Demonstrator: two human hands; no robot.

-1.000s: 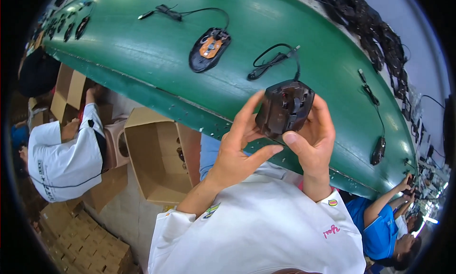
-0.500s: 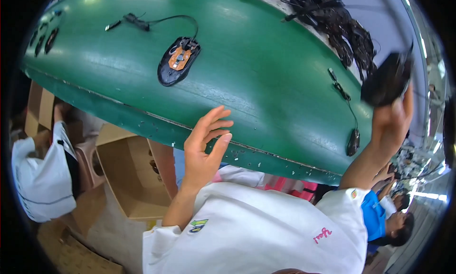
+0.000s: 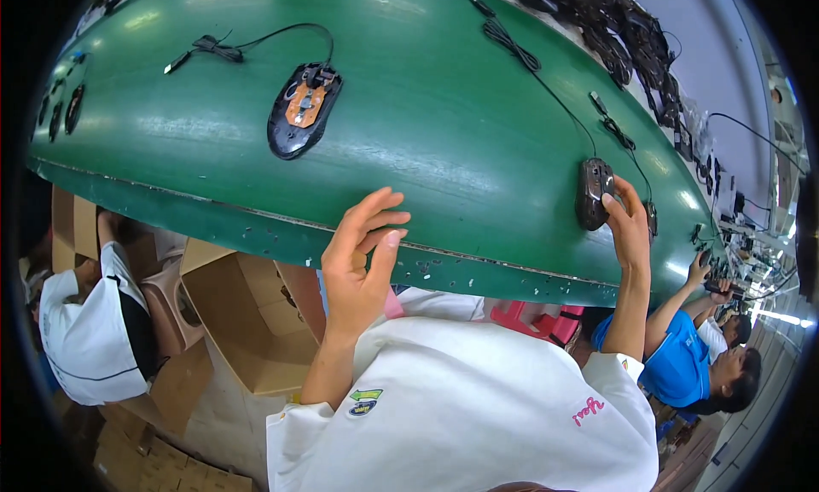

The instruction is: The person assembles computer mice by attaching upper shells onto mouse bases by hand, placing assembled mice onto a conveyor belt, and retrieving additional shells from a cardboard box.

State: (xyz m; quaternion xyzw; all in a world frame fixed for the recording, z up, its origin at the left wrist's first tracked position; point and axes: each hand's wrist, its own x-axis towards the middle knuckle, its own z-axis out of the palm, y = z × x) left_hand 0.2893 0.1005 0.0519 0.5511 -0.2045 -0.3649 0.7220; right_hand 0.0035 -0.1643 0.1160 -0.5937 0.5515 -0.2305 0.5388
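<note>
My right hand (image 3: 630, 223) has its thumb and fingers on the right edge of a black computer mouse (image 3: 592, 185), which rests on or just above the green work surface (image 3: 426, 108). The mouse's cable (image 3: 512, 49), bundled partway, runs up and left to its plug. Above the surface's near edge my left hand (image 3: 358, 266) is held up empty, fingers loosely bent and apart from the thumb. Farther off on the left lies another mouse (image 3: 304, 110), an orange-brown piece showing in its opened body; its bundled cable (image 3: 217, 49) trails left.
Partly behind my right hand lies another corded mouse (image 3: 653, 219). More mice (image 3: 74, 108) sit at the far left. A heap of black cabled parts (image 3: 627, 31) lines the far edge. Cardboard boxes (image 3: 256, 321) stand below left; co-workers sit left and right (image 3: 682, 355).
My right hand has come down from the upper right with the black mouse, whose cable now stretches across the surface. The opened mouse has shifted slightly left in view; my left hand stays nearly still.
</note>
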